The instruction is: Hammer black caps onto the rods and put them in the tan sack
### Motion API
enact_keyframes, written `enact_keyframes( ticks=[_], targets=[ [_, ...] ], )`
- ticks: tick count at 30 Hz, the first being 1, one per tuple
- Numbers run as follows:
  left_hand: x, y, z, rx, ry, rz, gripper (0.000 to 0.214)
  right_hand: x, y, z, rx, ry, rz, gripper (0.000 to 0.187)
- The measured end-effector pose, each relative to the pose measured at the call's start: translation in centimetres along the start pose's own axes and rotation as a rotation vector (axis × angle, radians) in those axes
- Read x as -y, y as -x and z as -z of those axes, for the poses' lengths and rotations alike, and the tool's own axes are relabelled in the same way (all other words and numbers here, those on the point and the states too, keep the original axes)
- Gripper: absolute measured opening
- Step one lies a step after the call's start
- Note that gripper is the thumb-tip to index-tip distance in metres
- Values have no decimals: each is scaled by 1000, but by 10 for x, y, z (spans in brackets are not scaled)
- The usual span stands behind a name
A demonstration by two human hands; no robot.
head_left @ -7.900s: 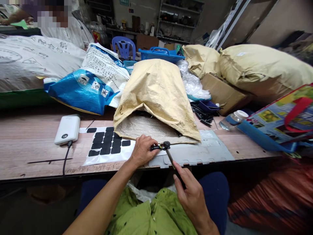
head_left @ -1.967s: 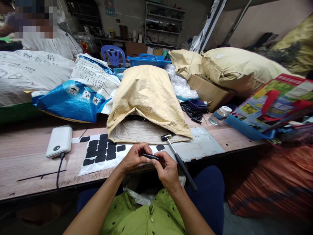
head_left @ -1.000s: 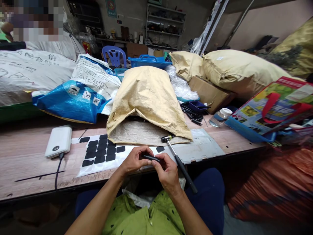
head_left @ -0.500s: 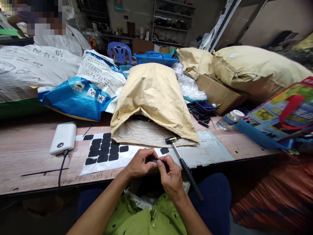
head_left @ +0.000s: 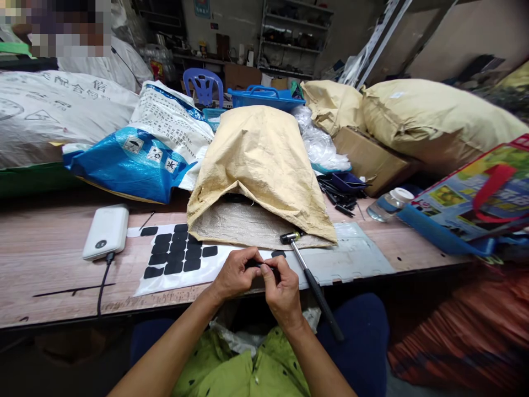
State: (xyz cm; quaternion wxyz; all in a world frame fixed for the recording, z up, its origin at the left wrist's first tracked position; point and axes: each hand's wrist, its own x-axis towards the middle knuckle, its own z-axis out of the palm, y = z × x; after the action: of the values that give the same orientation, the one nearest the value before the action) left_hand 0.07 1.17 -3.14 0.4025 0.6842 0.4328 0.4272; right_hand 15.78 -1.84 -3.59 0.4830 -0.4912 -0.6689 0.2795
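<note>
Hands have drawn together: left hand (head_left: 236, 274) and right hand (head_left: 281, 286) now both pinch the small black part (head_left: 259, 265), fingertips touching, hammer (head_left: 311, 278) idle just right of them.

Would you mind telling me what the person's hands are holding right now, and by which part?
Both the left hand and the right hand pinch a small black part between their fingertips, one at each end. The hammer lies unheld beside them.
</note>
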Motion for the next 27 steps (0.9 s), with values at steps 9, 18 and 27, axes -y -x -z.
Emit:
enact_keyframes(
  ticks=[9,18,27],
  targets=[
    [-1,0,4,47,70,-6,12,-7,8,12,116,-187,-55,26],
    [-1,1,6,68,74,-33,23,-11,7,13,128,-278,-75,20],
    [-2,1,6,91,56,-26,31,-12,8,13,138,-247,-67,20]
  ],
)
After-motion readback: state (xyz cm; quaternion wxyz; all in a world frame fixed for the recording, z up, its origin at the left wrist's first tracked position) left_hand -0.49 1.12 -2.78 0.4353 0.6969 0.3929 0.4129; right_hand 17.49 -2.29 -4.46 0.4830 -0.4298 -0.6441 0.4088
